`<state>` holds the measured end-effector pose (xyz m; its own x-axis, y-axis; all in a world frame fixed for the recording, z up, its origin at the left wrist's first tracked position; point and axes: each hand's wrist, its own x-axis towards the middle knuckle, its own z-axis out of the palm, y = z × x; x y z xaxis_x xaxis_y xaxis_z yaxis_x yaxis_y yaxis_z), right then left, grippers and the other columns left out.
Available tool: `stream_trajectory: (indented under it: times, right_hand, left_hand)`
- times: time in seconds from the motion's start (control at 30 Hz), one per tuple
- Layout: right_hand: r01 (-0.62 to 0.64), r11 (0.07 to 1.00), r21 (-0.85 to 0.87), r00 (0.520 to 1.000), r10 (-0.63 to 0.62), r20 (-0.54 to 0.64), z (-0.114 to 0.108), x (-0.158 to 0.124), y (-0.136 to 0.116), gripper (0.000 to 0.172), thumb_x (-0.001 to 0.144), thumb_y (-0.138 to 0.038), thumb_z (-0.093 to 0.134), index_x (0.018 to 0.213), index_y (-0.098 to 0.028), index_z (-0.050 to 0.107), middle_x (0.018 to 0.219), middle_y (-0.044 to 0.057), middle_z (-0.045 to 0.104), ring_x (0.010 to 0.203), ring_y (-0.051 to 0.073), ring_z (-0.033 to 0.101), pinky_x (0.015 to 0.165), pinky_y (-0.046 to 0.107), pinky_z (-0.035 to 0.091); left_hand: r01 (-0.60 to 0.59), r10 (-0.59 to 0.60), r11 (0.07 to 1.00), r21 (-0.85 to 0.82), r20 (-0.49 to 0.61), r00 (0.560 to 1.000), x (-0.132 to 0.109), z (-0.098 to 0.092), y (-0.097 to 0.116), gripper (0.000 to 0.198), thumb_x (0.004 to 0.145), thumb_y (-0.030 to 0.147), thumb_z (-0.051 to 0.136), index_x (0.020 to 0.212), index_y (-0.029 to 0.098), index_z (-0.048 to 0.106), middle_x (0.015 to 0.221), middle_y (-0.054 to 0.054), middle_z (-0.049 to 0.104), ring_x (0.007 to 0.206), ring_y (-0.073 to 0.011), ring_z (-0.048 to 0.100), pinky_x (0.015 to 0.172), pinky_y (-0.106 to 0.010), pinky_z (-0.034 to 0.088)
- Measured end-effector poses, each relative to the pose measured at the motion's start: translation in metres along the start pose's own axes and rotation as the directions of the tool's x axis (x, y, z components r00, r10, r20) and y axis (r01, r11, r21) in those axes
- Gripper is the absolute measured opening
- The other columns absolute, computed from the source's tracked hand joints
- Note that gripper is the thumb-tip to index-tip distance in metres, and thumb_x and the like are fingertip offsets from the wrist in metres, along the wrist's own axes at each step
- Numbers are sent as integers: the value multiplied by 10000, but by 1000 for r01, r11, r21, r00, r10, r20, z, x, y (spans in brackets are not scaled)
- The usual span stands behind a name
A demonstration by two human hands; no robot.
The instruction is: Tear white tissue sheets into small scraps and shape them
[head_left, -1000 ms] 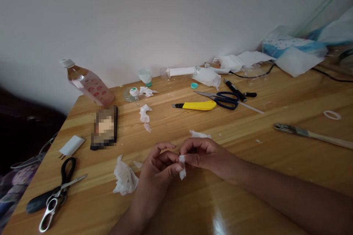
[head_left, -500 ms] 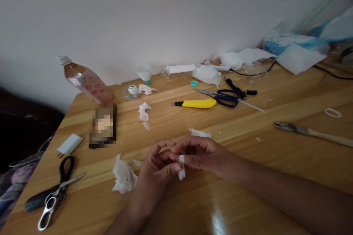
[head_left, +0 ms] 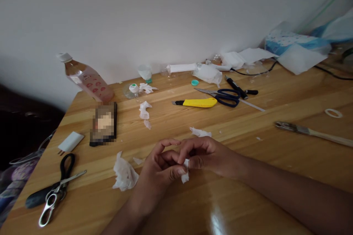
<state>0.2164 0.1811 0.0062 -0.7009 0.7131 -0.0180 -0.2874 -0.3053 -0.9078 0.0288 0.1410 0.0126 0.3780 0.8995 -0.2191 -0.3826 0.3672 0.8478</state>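
Observation:
A small piece of white tissue point(head_left: 185, 177) is pinched between my two hands above the wooden table. My left hand point(head_left: 162, 169) grips it from the left with thumb and fingertips. From the right, my right hand point(head_left: 202, 154) holds the same piece, its thumb and index finger bent against it. The fingertips of both hands nearly meet and partly cover the tissue. A crumpled tissue point(head_left: 124, 172) lies left of my left hand, and another scrap point(head_left: 200, 132) lies just behind my right hand.
Behind the hands lie a yellow cutter point(head_left: 200, 102) and dark-handled scissors point(head_left: 228, 97). A bottle point(head_left: 91, 82), phone point(head_left: 104, 123), white charger point(head_left: 71, 142) and key ring with clip point(head_left: 51, 203) are at left. A brush point(head_left: 306, 129) rests at right.
Both hands and the tissue piece between them have shifted slightly to the right. My right index finger has bent further down onto the tissue.

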Motion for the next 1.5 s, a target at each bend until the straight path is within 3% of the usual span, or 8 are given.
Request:
stream_trajectory:
  times: [0.27, 0.6, 0.93, 1.23, 1.5]
  right_hand:
    - [-32, 999, 30, 999, 32, -18, 0, 0, 0, 164, 816, -369, 813, 854, -229, 736, 826, -26, 694, 767, 126, 647, 775, 325, 523]
    - [-4, 1000, 1, 995, 4, -96, -1, 1, 4, 171, 803, -370, 828, 851, -222, 757, 836, -12, 714, 820, 136, 659, 795, 314, 526]
    - [5, 1000, -3, 993, -6, -120, 3, 1, 2, 130, 856, -369, 781, 904, -248, 770, 870, -18, 751, 834, 125, 700, 818, 304, 558]
    - [-21, 992, -122, 980, -3, -197, 4, -1, -1, 168, 866, -395, 757, 918, -236, 774, 868, 2, 730, 817, 132, 676, 788, 297, 553]
    - [-40, 988, -146, 981, 11, -193, 3, -1, 1, 222, 877, -443, 730, 954, -238, 764, 876, 7, 717, 824, 136, 655, 790, 304, 533]
  left_hand:
    - [5, -5, 1000, 5, -9, 1000, 3, -1, 2, 543, 718, 275, 902, 1160, 224, 591, 746, 20, 732, 649, -82, 647, 643, -189, 494]
    - [-24, 28, 998, 62, -65, 997, 2, 3, 10, 544, 702, 266, 911, 1134, 203, 587, 722, 31, 720, 652, -74, 634, 647, -180, 491]
    - [-152, 171, 978, 145, -127, 977, 2, 4, 7, 445, 760, 219, 854, 1121, 215, 593, 736, 39, 711, 679, -94, 674, 667, -199, 534]
    - [-155, 203, 961, 229, -205, 957, 5, 3, 5, 428, 773, 211, 823, 1125, 206, 580, 753, 32, 705, 717, -118, 697, 695, -221, 539]
    - [-158, 209, 959, 233, -213, 954, 5, 5, 7, 425, 776, 221, 815, 1124, 200, 572, 752, 30, 707, 713, -113, 696, 701, -220, 538]
